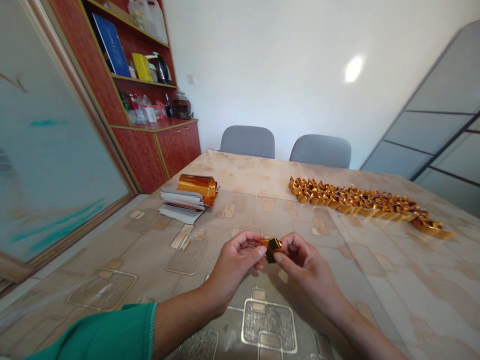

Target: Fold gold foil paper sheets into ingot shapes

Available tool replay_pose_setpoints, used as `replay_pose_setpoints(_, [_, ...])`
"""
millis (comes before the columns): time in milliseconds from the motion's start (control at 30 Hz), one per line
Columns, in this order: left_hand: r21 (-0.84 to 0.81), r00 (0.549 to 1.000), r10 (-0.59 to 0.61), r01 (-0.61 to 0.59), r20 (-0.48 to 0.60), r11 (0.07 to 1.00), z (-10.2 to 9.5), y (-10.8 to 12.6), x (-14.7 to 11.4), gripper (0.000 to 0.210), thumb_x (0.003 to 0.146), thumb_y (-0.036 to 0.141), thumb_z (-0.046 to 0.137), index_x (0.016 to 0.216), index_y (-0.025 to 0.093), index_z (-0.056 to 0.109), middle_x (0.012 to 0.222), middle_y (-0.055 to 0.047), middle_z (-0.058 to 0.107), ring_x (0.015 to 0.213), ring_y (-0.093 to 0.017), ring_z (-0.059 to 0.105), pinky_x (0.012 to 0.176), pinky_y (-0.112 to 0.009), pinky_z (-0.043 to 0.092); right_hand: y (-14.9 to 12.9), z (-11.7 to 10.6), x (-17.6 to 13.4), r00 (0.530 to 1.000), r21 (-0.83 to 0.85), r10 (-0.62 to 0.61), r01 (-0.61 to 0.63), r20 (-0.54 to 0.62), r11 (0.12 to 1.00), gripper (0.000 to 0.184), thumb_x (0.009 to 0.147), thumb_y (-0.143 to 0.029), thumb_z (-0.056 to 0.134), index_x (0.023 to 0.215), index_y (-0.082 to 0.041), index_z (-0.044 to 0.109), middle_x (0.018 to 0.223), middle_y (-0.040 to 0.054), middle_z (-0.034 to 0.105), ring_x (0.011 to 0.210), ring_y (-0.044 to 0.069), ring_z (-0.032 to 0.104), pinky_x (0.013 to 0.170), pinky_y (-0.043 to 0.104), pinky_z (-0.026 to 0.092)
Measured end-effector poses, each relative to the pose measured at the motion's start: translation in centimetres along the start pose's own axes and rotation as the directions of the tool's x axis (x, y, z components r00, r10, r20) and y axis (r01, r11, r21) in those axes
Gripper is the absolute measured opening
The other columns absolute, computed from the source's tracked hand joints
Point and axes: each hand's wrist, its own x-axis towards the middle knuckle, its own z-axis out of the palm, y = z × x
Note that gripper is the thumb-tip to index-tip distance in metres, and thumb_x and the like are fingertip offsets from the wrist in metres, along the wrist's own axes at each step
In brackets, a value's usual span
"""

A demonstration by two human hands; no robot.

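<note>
One small, folded, shiny gold paper piece (273, 252) is pinched, in the head view, over the near middle of the beige patterned table (240, 212) by the left hand (238, 261) and right hand (306, 259), both curled nearly closed. Light, even fingertip pressure is probably best kept along its creases.

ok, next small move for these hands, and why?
Probably a light squeeze to set the folds of the small gold piece: the left hand and right hand pinch it from opposite sides, and it shows angled faces. The shaped gold pieces lie clustered farther off, to the right, so placing it there looks like a later step.
</note>
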Motion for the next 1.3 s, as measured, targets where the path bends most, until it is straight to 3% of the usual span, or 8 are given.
replay_pose_setpoints(267, [0.191, 0.967, 0.255, -0.248, -0.012, 0.95, -0.3, 0.1, -0.2, 0.011, 0.074, 0.023, 0.074, 0.076, 0.016, 0.066, 0.071, 0.001, 0.06, 0.065, -0.011, 0.056, 0.06, -0.022, 0.045, 0.3, 0.7, -0.7, 0.985, -0.037, -0.173, 0.172, -0.012, 0.984, 0.01, 0.088, -0.024, 0.066, 0.082, -0.023, 0.057, 0.082, -0.0003, 0.062, 0.077, 0.016, 0.058, 0.07, 0.027, 0.046])
replay_pose_setpoints(433, [0.372, 0.829, 0.547, -0.547, 0.116, 0.75, -0.6, 0.7, -0.6, 0.005, 0.078, 0.015, 0.071, 0.076, 0.019, 0.069, 0.078, -0.001, 0.063, 0.075, -0.015, 0.06, 0.067, -0.025, 0.046, 0.4, -0.2, -0.8, 0.888, -0.27, -0.45, 0.459, 0.098, 0.846, 0.014, 0.09, -0.012, 0.06, 0.084, -0.025, 0.059, 0.091, 0.0015, 0.063, 0.086, 0.017, 0.06, 0.074, 0.028, 0.046])
replay_pose_setpoints(667, [0.437, 0.763, 0.618, -0.629, 0.19, 0.643, -0.6, 1.5, -1.0, 0.009, 0.079, 0.013, 0.073, 0.076, 0.022, 0.072, 0.077, -0.004, 0.07, 0.074, -0.018, 0.064, 0.07, -0.029, 0.049, -0.6, -0.6, -1.1, 0.82, -0.399, -0.552, 0.561, 0.15, 0.725, 0.019, 0.091, -0.008, 0.057, 0.088, -0.026, 0.061, 0.094, 0.0029, 0.063, 0.08, 0.016, 0.063, 0.069, 0.027, 0.048])
replay_pose_setpoints(933, [0.408, 0.749, 0.623, -0.654, 0.228, 0.637, -0.9, 1.7, -1.1, 0.007, 0.078, 0.015, 0.075, 0.079, 0.022, 0.075, 0.076, -0.005, 0.071, 0.073, -0.019, 0.063, 0.071, -0.03, 0.047, -0.3, -0.4, -1.1, 0.834, -0.336, -0.525, 0.55, 0.169, 0.765, 0.019, 0.089, -0.006, 0.057, 0.088, -0.025, 0.057, 0.089, 0.0024, 0.063, 0.081, 0.017, 0.062, 0.07, 0.028, 0.048])
replay_pose_setpoints(1067, [0.286, 0.842, 0.503, -0.539, 0.196, 0.792, -0.9, 1.4, -0.8, 0.006, 0.08, 0.023, 0.074, 0.076, 0.019, 0.071, 0.074, -0.003, 0.065, 0.071, -0.016, 0.059, 0.067, -0.027, 0.045, -0.8, -0.2, -1.3, 0.844, -0.295, -0.498, 0.536, 0.199, 0.791, 0.014, 0.089, -0.011, 0.06, 0.089, -0.025, 0.058, 0.088, 0.0024, 0.063, 0.081, 0.018, 0.061, 0.071, 0.029, 0.047])
replay_pose_setpoints(1133, [0.109, 0.932, 0.311, -0.334, 0.184, 0.936, -0.9, 1.3, -0.3, 0.015, 0.08, 0.031, 0.075, 0.077, 0.018, 0.067, 0.071, -0.001, 0.062, 0.066, -0.014, 0.057, 0.064, -0.025, 0.044, -1.3, -0.1, -1.4, 0.852, -0.219, -0.449, 0.509, 0.27, 0.833, 0.001, 0.092, -0.025, 0.062, 0.092, -0.025, 0.062, 0.09, 0.0041, 0.064, 0.084, 0.02, 0.061, 0.074, 0.032, 0.047])
replay_pose_setpoints(1167, [0.005, 0.961, 0.196, -0.201, 0.194, 0.98, -0.9, 1.2, -0.1, 0.02, 0.078, 0.035, 0.077, 0.078, 0.018, 0.065, 0.07, 0.0, 0.061, 0.064, -0.013, 0.056, 0.062, -0.024, 0.044, -1.5, -0.1, -1.4, 0.863, -0.169, -0.416, 0.472, 0.286, 0.865, 0.011, 0.093, -0.034, 0.059, 0.093, -0.024, 0.064, 0.09, 0.0051, 0.064, 0.086, 0.021, 0.06, 0.075, 0.034, 0.046])
replay_pose_setpoints(1300, [-0.23, 0.947, -0.1, 0.176, 0.306, 0.957, -0.9, 1.1, 0.6, 0.037, 0.067, 0.042, 0.086, 0.078, 0.017, 0.061, 0.07, 0.001, 0.06, 0.063, -0.011, 0.054, 0.064, -0.023, 0.043, -1.5, 0.2, -0.9, 0.981, 0.04, -0.118, 0.113, 0.152, 0.993, 0.032, 0.096, -0.048, 0.051, 0.09, -0.022, 0.067, 0.079, 0.0037, 0.061, 0.076, 0.019, 0.056, 0.071, 0.033, 0.044])
